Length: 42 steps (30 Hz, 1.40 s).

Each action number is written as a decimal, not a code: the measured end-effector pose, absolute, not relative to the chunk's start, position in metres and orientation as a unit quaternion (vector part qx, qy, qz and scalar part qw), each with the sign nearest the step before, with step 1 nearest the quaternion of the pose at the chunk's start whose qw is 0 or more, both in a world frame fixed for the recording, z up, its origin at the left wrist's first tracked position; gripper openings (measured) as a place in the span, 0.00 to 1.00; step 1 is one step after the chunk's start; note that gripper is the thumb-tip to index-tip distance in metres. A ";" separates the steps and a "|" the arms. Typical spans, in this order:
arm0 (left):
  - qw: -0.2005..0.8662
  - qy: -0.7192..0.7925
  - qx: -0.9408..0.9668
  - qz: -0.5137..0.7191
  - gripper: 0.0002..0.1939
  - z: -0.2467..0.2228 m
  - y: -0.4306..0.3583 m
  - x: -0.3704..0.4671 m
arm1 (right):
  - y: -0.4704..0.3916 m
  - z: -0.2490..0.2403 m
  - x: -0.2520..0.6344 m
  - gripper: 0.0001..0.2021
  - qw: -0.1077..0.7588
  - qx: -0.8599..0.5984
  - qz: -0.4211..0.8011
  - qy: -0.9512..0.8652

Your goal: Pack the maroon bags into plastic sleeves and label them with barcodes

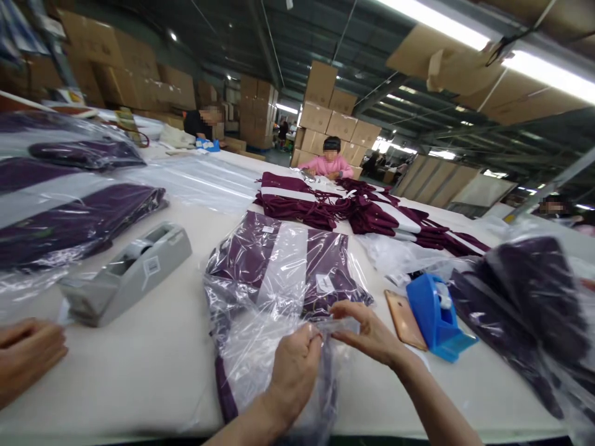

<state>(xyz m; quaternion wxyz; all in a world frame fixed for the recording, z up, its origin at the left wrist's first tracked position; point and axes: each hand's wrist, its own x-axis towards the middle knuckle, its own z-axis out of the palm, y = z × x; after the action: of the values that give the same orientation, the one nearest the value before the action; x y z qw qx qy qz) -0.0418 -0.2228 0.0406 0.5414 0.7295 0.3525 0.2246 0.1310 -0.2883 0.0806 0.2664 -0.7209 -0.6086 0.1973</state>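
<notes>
In front of me on the table lies a clear plastic bag (279,347) with a folded purple garment (246,248) inside. A pale strip (283,266) runs down the middle of the garment, and small white labels show through the film. My left hand (295,365) is closed in a pinch on the bag's gathered edge. Just to its right, my right hand (365,334) has thumb and fingers curled around the same edge of film. The fingertips of both hands almost meet.
A grey tape dispenser (130,272) stands left; another person's hand (28,356) rests near it. At right are a phone (405,319), a blue tape dispenser (439,316) and bagged purple garments (530,303). Maroon garment stacks (297,201) lie beyond, before a person in pink (328,166).
</notes>
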 end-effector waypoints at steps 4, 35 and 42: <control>0.599 0.370 0.679 0.209 0.12 0.030 -0.202 -0.051 | -0.274 0.069 0.152 0.11 0.210 -0.753 0.237 -0.577; 0.174 0.364 0.903 0.151 0.12 0.027 -0.140 -0.062 | -0.251 0.022 0.162 0.24 0.186 -0.772 -0.047 -0.606; 0.092 0.361 0.916 0.145 0.11 0.005 -0.134 -0.067 | -0.252 0.012 0.154 0.19 0.217 -0.767 -0.157 -0.583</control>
<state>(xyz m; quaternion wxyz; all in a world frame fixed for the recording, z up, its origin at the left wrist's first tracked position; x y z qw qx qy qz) -0.0667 -0.1336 0.0049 0.0924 0.9164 0.3613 0.1452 0.1540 -0.2524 0.0122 0.2168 -0.7673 -0.5828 -0.1568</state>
